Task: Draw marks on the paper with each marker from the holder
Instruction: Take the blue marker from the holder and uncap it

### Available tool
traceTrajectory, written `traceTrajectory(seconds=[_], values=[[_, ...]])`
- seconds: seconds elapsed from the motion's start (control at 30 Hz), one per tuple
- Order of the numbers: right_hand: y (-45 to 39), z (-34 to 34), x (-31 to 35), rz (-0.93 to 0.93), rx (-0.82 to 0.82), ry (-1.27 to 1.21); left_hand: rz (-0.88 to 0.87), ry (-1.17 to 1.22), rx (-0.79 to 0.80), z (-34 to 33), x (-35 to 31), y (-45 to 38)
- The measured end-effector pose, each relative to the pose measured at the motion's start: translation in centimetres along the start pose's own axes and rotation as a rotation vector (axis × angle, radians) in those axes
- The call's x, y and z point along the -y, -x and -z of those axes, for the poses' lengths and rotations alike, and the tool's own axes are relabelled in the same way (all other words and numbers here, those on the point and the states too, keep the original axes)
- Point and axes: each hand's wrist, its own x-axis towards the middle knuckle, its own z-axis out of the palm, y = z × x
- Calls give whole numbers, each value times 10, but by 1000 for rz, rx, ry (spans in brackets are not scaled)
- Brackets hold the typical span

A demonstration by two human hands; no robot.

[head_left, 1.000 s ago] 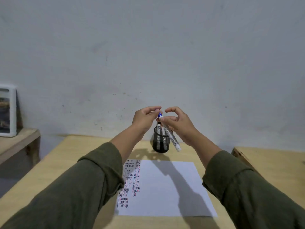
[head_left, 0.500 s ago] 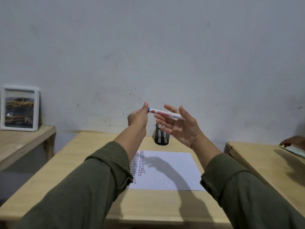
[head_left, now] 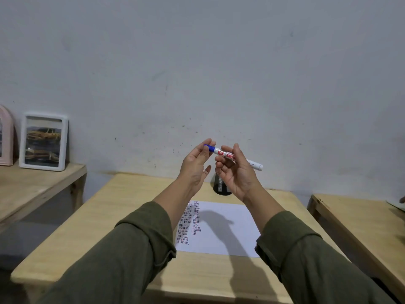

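Observation:
I hold a white marker (head_left: 237, 158) with a blue cap in front of me, above the table, lying almost level. My right hand (head_left: 237, 175) grips its barrel, with the capped end pointing left. My left hand (head_left: 195, 166) has its fingers spread; its fingertips rest against the blue cap while the thumb stays apart below. Behind my hands stands the black mesh holder (head_left: 221, 188), mostly hidden, so I cannot see its contents. The white paper (head_left: 228, 229) lies on the wooden table (head_left: 122, 216), with columns of short red and dark marks along its left side.
A lower wooden shelf (head_left: 37, 187) at left carries a white-framed picture (head_left: 43, 141) and a pink frame (head_left: 5, 137). A second wooden table (head_left: 359, 224) stands at right, with another person's fingertip (head_left: 402, 200) at the frame edge.
My left hand has gone from a pinch on the marker's end to spread fingers resting on the cap. The right hand has closed its fingers around the barrel, and the marker's far end has dropped.

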Motion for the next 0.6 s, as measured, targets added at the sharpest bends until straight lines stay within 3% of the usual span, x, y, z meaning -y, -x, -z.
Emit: traceTrajectory(seconds=[0.2,0.33,0.43,0.6], values=[[-6,3,-12,31,40,69,5,-70,-132,4,4,-6],[-6,13,-22,60,63,238,30,-140,-344,26,2,-11],[-4,30,-29,30,28,290,-2,-346,-450,58,2,-11],[4,50,-56,-62,4,419,-21,-675,-483,92,26,5]])
